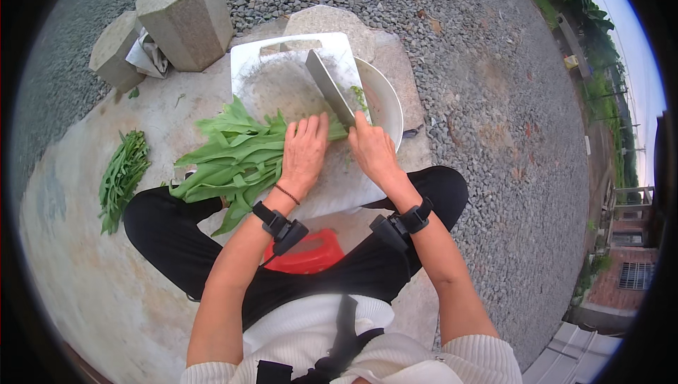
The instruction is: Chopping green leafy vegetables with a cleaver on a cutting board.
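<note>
Both our forearms enter from lower edge, bare, sleeves pushed up near elbows, angled forward and inward. Black band with small device on each wrist; thin bracelet on left wrist too. Our left hand (305, 150) lies palm down, fingers (308, 128) extended and close together, pressing flat. Our right hand (372, 151) sits just beside it, curled into closed grip, knuckles up, thumb side toward left hand. Knees bent, legs spread either side.

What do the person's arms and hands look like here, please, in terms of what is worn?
Both forearms are bare, with white ribbed sleeves pushed up near the elbows. Each wrist carries a black strap with a small black device. The left hand also has a thin dark beaded bracelet; the right hand wears nothing else.
</note>
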A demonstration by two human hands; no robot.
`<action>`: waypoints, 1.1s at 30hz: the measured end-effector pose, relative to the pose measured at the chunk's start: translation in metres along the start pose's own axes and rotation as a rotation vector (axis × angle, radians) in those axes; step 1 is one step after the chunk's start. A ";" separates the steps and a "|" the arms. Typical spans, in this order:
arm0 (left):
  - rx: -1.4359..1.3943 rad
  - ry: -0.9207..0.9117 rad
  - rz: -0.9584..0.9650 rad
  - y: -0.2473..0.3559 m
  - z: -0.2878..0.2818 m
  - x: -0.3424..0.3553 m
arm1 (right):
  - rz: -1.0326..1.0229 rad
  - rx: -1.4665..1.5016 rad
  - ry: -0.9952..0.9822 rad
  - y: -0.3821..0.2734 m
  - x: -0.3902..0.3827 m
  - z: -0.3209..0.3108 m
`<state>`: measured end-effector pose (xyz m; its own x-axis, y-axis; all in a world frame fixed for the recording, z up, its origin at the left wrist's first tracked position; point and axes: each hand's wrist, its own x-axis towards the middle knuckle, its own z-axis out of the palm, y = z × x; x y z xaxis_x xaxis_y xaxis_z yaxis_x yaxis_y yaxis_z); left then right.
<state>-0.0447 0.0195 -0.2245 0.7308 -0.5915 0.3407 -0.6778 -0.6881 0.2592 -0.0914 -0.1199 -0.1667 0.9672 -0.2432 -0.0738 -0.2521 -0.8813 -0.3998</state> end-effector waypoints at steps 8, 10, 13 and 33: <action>-0.046 0.062 0.034 0.001 -0.005 0.002 | 0.175 0.358 0.032 0.050 -0.027 -0.005; -0.044 0.062 0.034 -0.001 -0.005 0.002 | 0.254 0.371 0.030 0.050 -0.035 -0.011; -0.109 0.050 -0.001 0.000 -0.009 0.005 | 0.230 0.318 0.055 0.042 -0.051 -0.027; -0.209 0.144 0.010 -0.004 -0.001 0.005 | 0.068 -0.052 -0.076 -0.012 -0.033 -0.012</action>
<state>-0.0386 0.0195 -0.2227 0.7146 -0.5217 0.4659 -0.6983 -0.5713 0.4313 -0.1207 -0.1067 -0.1485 0.9470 -0.2730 -0.1692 -0.3162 -0.8844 -0.3433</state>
